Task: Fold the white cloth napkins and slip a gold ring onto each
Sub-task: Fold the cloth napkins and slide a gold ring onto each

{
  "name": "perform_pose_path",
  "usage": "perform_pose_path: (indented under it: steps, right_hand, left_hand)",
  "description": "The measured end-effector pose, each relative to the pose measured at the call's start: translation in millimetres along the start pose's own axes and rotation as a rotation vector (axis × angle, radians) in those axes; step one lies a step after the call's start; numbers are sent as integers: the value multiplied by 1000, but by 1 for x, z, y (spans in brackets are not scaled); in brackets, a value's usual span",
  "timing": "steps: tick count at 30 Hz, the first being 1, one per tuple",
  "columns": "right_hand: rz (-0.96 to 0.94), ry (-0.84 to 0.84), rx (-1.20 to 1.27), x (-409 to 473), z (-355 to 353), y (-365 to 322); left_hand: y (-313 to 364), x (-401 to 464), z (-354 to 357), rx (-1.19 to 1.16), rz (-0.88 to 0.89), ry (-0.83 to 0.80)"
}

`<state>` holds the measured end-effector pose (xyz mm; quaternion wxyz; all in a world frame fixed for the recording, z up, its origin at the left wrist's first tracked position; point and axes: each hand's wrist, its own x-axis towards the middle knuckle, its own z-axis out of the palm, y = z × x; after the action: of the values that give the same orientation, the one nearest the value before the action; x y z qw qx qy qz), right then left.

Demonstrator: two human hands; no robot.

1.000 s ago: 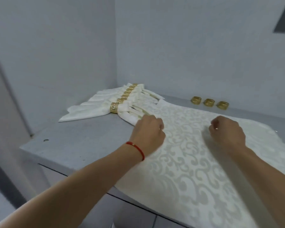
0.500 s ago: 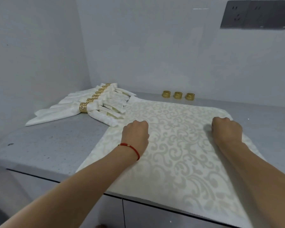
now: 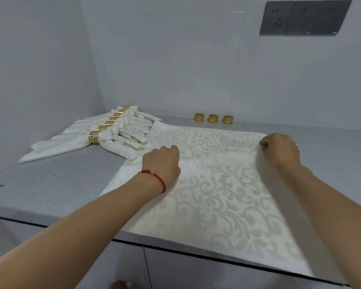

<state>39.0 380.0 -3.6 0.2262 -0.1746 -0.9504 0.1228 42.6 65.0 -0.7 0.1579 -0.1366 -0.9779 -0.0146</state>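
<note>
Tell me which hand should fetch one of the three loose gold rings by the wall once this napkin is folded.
Probably the right hand: it lies nearer the three loose gold rings at the counter's back. The left hand sits farther away, nearer the finished napkins.

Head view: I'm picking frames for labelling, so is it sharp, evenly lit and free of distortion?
Head view: light is soft and even; the hands cast only faint shadows on the flat napkin. Wide-angle bending curves the counter edge. The three loose gold rings look slightly soft.
</note>
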Motion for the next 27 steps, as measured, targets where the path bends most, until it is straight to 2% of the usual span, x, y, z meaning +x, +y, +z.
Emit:
perform_pose_path:
  steps: [3, 6, 8, 11, 13, 15, 17, 19, 21, 24, 26, 27]
  right_hand:
    - [-68, -63, -206, -6, -12, 6]
    - [-102, -234, -345, -18, -34, 7]
    - [-127, -397, -350, -34, -53, 4]
    - [-97, -679, -319, -57, -84, 6]
    - [-69, -747, -126, -71, -100, 10]
    - [-54, -642, 1, -76, -101, 15]
    - [-54, -536, -165, -78, -94, 24]
    - [-21, -535, -333, -82, -79, 34]
    - [67, -520, -378, -84, -72, 45]
    - [147, -445, -420, -89, -77, 42]
    - [56, -327, -263, -101, -83, 29]
    - [-105, -265, -160, -114, -85, 22]
  left_hand:
    - [5, 4, -9, 14, 7, -18]
    - [10, 16, -13, 105, 49, -54]
    - [14, 28, -15, 162, 70, -115]
    - [14, 47, -14, 113, 122, -170]
    - [13, 53, -12, 76, 143, -177]
    - [12, 51, -10, 59, 110, -173]
    - [18, 36, -8, 44, 85, -109]
    - [24, 5, -6, -7, 113, 20]
    - [32, -32, -3, -140, 262, 86]
    - [36, -88, 3, -523, 514, 65]
    - [34, -106, 7, -648, 636, 30]
    - [33, -111, 9, -637, 695, 23]
